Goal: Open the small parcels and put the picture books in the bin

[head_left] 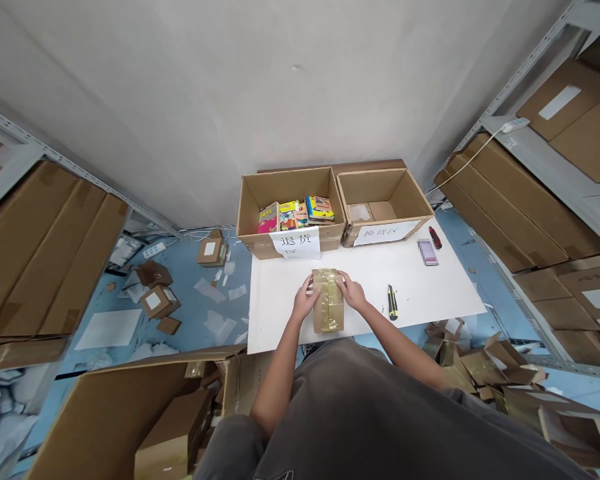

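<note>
Grey clothing (360, 413) fronts a white table (275, 293) above blue floor (185, 270), both hands (305, 299) gripping a taped carton (329, 307).

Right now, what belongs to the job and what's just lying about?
In the job, as far as I can judge:
taped box, held by left hand and right hand
table
black-and-yellow knife, probably

Lying about, apparently:
paper scraps on the floor
power strip

Parcel (329, 305) is showing brown colour; tape (326, 281) on it is shining yellowish. Worktop (280, 293) is looking plain white. Knife (393, 303) is showing black with yellow. Books (290, 215) are showing pink, yellow, blue covers. Floor (186, 273) is looking light blue.
</note>
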{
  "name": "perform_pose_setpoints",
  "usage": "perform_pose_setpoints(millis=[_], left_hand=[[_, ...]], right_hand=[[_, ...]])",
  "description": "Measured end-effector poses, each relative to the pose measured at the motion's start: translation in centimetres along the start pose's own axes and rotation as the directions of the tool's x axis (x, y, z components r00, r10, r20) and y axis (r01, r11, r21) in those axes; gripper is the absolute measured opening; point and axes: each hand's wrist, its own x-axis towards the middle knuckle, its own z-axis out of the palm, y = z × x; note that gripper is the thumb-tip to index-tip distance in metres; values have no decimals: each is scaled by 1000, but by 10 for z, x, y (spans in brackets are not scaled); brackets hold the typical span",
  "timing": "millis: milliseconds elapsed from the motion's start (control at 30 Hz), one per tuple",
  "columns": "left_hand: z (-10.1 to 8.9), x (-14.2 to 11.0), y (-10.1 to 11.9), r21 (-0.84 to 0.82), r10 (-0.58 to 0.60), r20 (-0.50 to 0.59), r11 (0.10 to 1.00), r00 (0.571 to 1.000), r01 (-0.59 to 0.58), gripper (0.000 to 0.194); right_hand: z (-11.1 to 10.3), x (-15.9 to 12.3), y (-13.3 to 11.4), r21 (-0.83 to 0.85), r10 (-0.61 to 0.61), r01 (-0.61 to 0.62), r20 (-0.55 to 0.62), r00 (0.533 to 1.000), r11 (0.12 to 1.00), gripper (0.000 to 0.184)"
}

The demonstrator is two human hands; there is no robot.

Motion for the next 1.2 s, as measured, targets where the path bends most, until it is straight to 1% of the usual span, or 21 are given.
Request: perform_pose_setpoints(millis=[67, 100, 200, 233, 300, 367, 433, 467, 533, 600, 633, 700, 733, 800, 867, 933, 967, 1033, 1100, 1167, 1200], left_hand=[[11, 11, -5, 61, -48, -23, 997, 999, 49, 80], [17, 16, -9, 96, -96, -17, 991, 995, 97, 80], [29, 21, -25, 170, -242, -9, 956, 970, 240, 68], [30, 21, -31, 178, -262, -9, 949, 965, 259, 64], [30, 17, -39, 176, -283, -15, 943, 959, 282, 61], [28, 11, -46, 150, -316, -49, 936, 948, 320, 63], [23, 2, -51, 97, -347, -84, 930, 934, 354, 65], [20, -4, -54, 69, -346, -87, 933, 934, 352, 66], [12, -16, -60, 41, -295, -43, 954, 954, 297, 70], [3, -29, -65, 60, -211, 54, 976, 976, 208, 81], [0, -36, -68, 78, -167, 111, 984, 980, 159, 88], [-4, -48, -72, 113, -99, 213, 991, 972, 76, 98], [-3, -53, -74, 123, -74, 245, 991, 967, 45, 100], [2, -60, -76, 132, -35, 257, 991, 966, 1, 96], [9, -62, -75, 126, -11, 225, 992, 974, -17, 88], [12, -58, -70, 110, -13, 193, 994, 981, -9, 80], [11, -55, -64, 102, -19, 183, 995, 983, 0, 77], [6, -45, -47, 90, -26, 159, 996, 987, 11, 69], [1, -33, -27, 96, -20, 104, 995, 994, 10, 63], [0, -19, -8, 128, -29, -2, 991, 1000, 29, 60], [1, -12, -1, 152, -52, -53, 987, 997, 60, 62]], right_hand=[[3, 22, -3, -31, 102, -101, 22, 995, 994, 60], [8, 31, -4, -48, 145, -142, 58, 988, 989, 61], [27, 46, 0, -87, 221, -208, 179, 959, 974, 68], [33, 47, 3, -92, 229, -215, 196, 953, 972, 69], [41, 43, 8, -93, 238, -224, 193, 952, 970, 69], [45, 33, 12, -81, 241, -231, 160, 957, 970, 67], [45, 19, 16, -61, 221, -216, 102, 970, 975, 66], [44, 12, 18, -51, 200, -196, 74, 977, 979, 66], [42, -5, 20, -29, 144, -143, 61, 988, 989, 68], [42, -22, 22, -5, 96, -96, 120, 988, 995, 75], [44, -30, 23, 5, 71, -72, 158, 985, 997, 80], [50, -43, 25, 13, 12, -16, 229, 973, 1000, 92], [54, -49, 26, 14, -19, 16, 262, 965, 1000, 97], [63, -57, 30, 13, -65, 64, 300, 952, 998, 99], [69, -60, 33, 22, -91, 89, 304, 948, 996, 93], [64, -58, 34, 49, -124, 115, 274, 954, 992, 82], [58, -56, 33, 64, -144, 132, 247, 958, 989, 75], [38, -46, 28, 76, -166, 155, 172, 971, 985, 59], [15, -31, 18, 54, -147, 143, 82, 986, 988, 51], [-3, -11, 7, 11, -88, 88, 20, 996, 996, 51], [-9, -1, 1, -11, -47, 47, 12, 999, 999, 52]])
